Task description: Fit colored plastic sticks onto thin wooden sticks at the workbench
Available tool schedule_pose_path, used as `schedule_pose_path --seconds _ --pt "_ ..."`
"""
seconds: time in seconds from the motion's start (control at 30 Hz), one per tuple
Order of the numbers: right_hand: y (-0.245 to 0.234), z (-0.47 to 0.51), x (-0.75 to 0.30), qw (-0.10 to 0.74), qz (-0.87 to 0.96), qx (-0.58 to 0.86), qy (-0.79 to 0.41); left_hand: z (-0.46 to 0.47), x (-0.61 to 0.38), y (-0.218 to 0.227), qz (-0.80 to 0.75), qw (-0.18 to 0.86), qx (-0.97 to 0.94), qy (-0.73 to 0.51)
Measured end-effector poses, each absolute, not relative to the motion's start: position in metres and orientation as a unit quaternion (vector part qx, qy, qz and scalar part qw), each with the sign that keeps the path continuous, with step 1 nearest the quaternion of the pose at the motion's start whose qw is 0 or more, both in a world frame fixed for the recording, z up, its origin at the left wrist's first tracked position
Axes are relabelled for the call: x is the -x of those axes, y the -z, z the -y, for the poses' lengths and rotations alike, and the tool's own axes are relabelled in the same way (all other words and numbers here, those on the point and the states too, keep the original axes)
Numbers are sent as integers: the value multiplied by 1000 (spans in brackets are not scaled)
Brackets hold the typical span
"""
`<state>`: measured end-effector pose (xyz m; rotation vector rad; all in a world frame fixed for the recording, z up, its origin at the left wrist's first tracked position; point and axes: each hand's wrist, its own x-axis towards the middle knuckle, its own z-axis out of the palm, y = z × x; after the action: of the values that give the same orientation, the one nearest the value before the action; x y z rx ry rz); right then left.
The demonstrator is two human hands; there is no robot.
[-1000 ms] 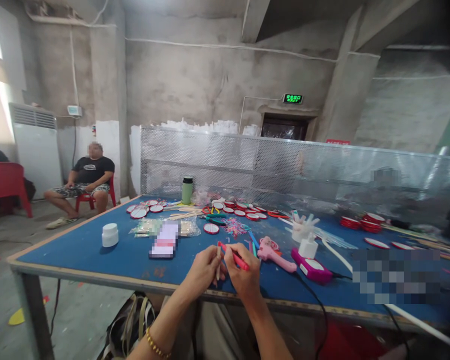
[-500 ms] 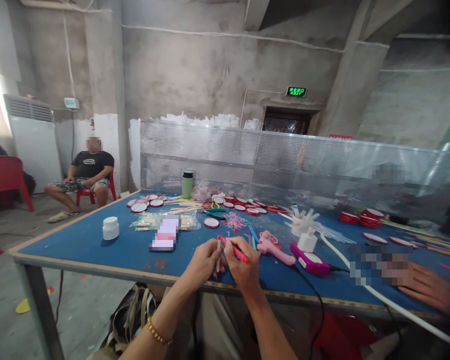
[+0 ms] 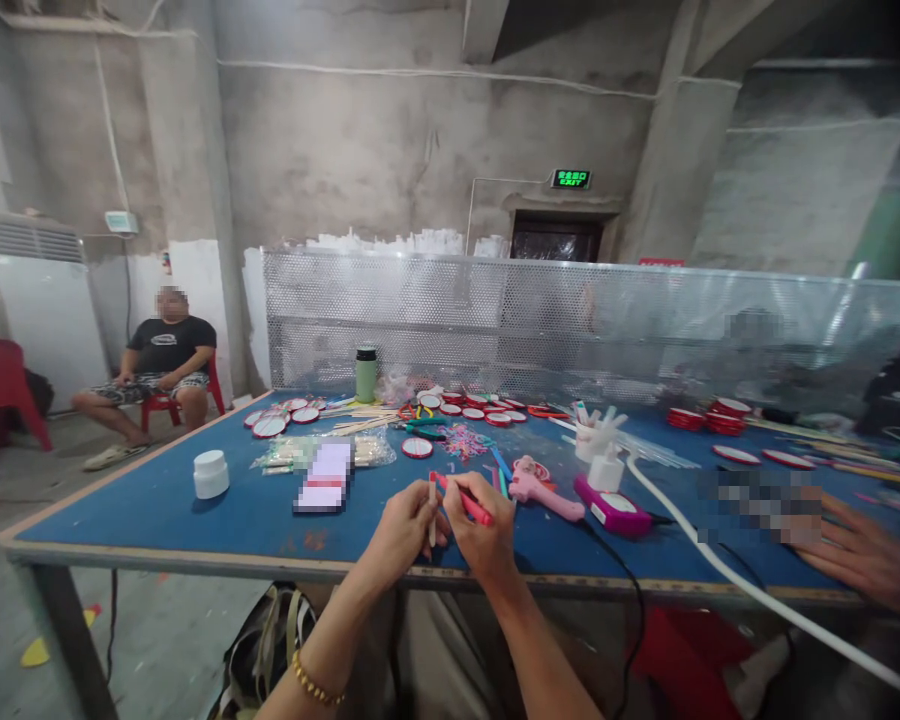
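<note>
My left hand (image 3: 399, 528) pinches a flat wooden stick (image 3: 433, 515) upright over the front of the table, and the stick's top end looks red. In my right hand (image 3: 487, 530) is a red marker pen (image 3: 471, 503), held like a writing tool, its tip end at the top of the stick. Just right of that hand lies a pink glue gun (image 3: 546, 493) with a black cord. A round white-faced disc with a red rim (image 3: 418, 448) sits beyond my hands, near a pile of small coloured pieces (image 3: 465, 440).
On the blue table (image 3: 157, 520) stand a white jar (image 3: 211, 474), a phone (image 3: 324, 478), a green bottle (image 3: 366, 376) and a purple box (image 3: 611, 508). A white hose (image 3: 720, 565) crosses the right side. A co-worker's hand (image 3: 847, 545) rests there. A perforated metal screen (image 3: 420, 320) lines the back.
My view has turned slightly to the right, so the surroundings sit further left. Both hands keep their holds on the stick and the marker, with little movement.
</note>
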<state>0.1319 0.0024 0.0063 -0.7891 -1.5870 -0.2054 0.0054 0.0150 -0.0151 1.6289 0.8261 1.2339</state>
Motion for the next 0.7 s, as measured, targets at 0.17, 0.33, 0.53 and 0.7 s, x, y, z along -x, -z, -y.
schedule_pose_path --seconds 0.17,0.33,0.53,0.7 --pt "-7 -1 -130 638 686 340 79 -11 -4 11 -343 440 -667 -494" --pt "-4 -3 -131 633 690 340 90 -9 -3 7 -346 435 -671 -491" --pt "-3 -6 -132 621 697 347 88 -12 -4 10 -346 427 -675 -493" --pt "-3 -7 -131 620 704 338 79 -12 -4 10 -348 426 -676 -490"
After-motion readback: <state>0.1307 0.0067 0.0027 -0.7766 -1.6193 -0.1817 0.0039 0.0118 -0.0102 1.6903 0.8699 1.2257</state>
